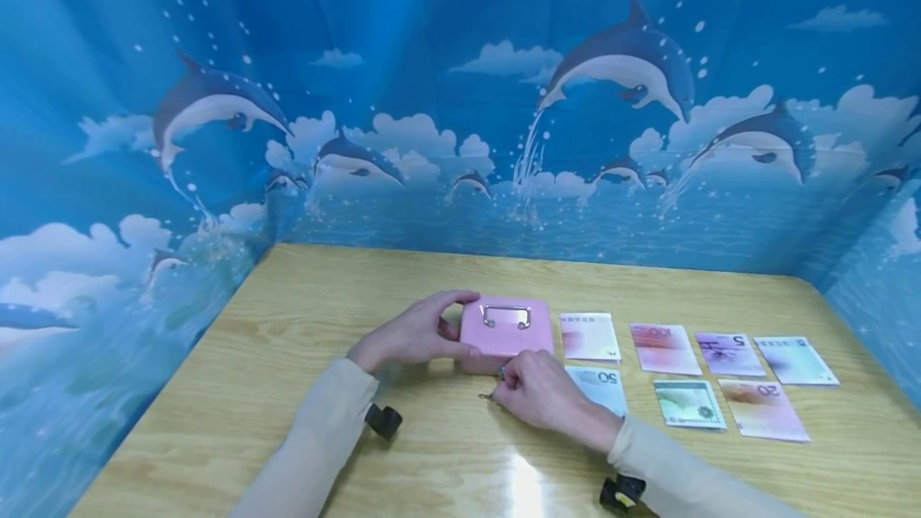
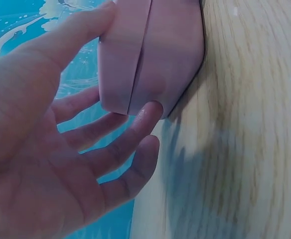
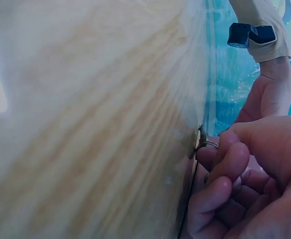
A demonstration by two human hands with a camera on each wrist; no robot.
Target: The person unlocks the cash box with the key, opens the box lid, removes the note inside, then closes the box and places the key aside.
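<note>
A pink cash box (image 1: 507,334) with a metal handle on its closed lid lies flat on the table. At its left end my left hand (image 1: 417,332) holds it, thumb and fingers spread around the corners. The left wrist view shows the seam between lid and base of the box (image 2: 150,55), with fingertips of the left hand (image 2: 80,144) against its end. My right hand (image 1: 540,390) is at the box's front face, pinching small keys (image 1: 486,396) on a ring. That key ring (image 3: 210,143) shows beside the curled right fingers (image 3: 230,164); the fingers hide the lock area.
Several banknotes lie right of the box in two rows, among them a 50 note (image 1: 599,388), a 100 note (image 1: 665,348), a green note (image 1: 689,404) and a 20 note (image 1: 764,410). A dolphin-print curtain (image 1: 432,102) surrounds the wooden table (image 1: 288,438).
</note>
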